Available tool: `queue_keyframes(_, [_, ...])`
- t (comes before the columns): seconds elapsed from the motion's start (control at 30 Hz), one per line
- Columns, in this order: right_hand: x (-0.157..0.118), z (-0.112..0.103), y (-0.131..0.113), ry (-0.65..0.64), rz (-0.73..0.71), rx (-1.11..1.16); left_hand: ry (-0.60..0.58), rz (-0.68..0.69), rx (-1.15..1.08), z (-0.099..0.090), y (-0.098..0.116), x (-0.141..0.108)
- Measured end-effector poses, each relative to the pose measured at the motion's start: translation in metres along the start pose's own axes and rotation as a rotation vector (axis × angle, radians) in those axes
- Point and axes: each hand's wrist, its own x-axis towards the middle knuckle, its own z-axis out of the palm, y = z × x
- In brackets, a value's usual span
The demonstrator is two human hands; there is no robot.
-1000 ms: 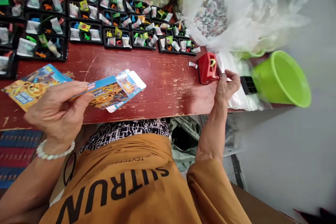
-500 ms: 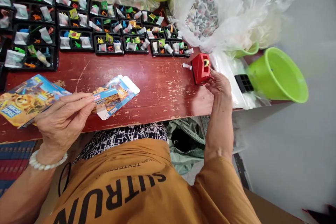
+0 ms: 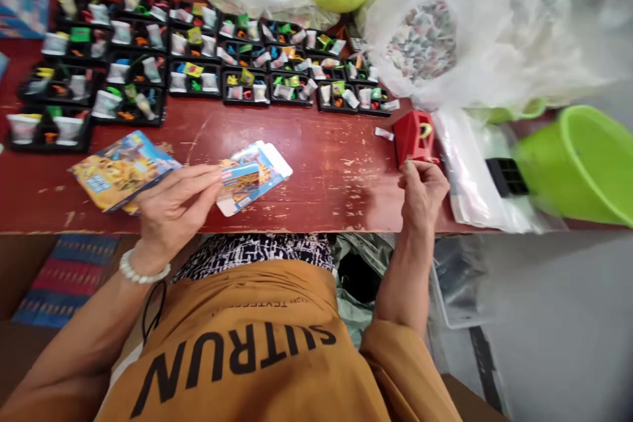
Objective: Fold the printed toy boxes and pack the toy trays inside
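My left hand is closed, thumb and fingers pinching the blue-and-orange end of a printed cardboard box. White flaps stand out at the box's right side, just above the table's front edge. Partly behind this hand lies another printed piece with cartoon pictures; whether it joins the held box is hidden. At the front of a red tape dispenser with a yellowish roll, my right hand has its thumb and fingers pinched together. What they pinch, if anything, is too small to make out.
Rows of black trays with small toys and sachets line the back of the red table. A bag of sachets, clear plastic sleeves and a green bucket are at the right. A small white sachet lies by the dispenser.
My right hand has moved from the dispenser's right side to its front edge, its fingers now pinched. My left hand still grips the printed box. The view has shifted left.
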Motion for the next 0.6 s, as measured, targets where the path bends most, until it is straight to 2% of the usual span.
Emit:
queue_keyframes(0.07, [-0.036,0.031,-0.047,-0.262,-0.007,0.328,-0.044,-0.024,0.01,-0.001,0.004,0.003])
queue_keyframes(0.13, [-0.076,0.064,-0.095,-0.492,-0.025,0.518,-0.074,-0.034,0.027,-0.002,0.007,0.005])
queue_keyframes(0.23, [-0.125,0.109,-0.144,-0.7,-0.026,0.659,-0.093,-0.035,0.038,-0.004,0.009,0.007])
queue_keyframes(0.3, [-0.143,0.129,-0.156,-0.725,-0.051,0.669,-0.102,-0.03,0.025,-0.004,0.009,0.006])
queue_keyframes(0.37, [-0.151,0.141,-0.157,-0.684,-0.076,0.609,-0.098,-0.012,0.022,-0.003,0.007,0.003])
queue_keyframes(0.5, [-0.153,0.146,-0.151,-0.589,-0.084,0.483,-0.05,0.035,0.054,0.002,0.0,-0.004])
queue_keyframes(0.6, [-0.152,0.144,-0.152,-0.608,-0.043,0.512,-0.036,0.056,0.074,0.005,-0.005,-0.009])
